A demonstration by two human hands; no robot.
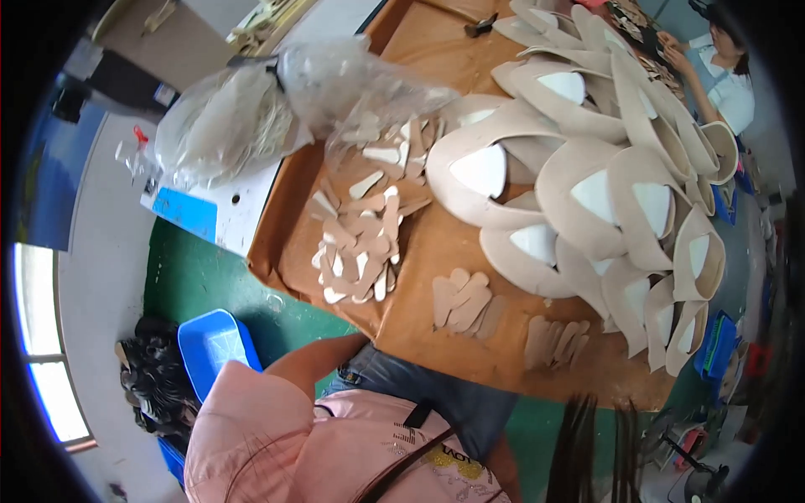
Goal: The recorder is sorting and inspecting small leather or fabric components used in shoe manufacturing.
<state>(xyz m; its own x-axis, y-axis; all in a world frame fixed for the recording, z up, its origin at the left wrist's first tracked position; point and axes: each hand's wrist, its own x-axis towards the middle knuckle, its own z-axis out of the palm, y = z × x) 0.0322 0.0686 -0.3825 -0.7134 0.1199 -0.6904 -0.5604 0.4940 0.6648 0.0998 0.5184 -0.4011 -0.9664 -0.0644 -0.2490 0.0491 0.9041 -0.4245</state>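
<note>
My left forearm reaches toward the table edge above my jeans, and its hand is hidden there. Only a strip of my right arm shows beside my lap; that hand is out of sight. Nearest to the left arm is a loose heap of small beige and white tongue-shaped pieces on the brown-covered table. Two smaller groups, beige strips and more beige strips, lie close to the front edge. Many beige shoe uppers with white lining patches overlap across the right side.
Clear plastic bags sit on a white machine table at the left. A blue bin stands on the green floor beside dark items. A dark-headed tool lies at the back. Another person works at far right.
</note>
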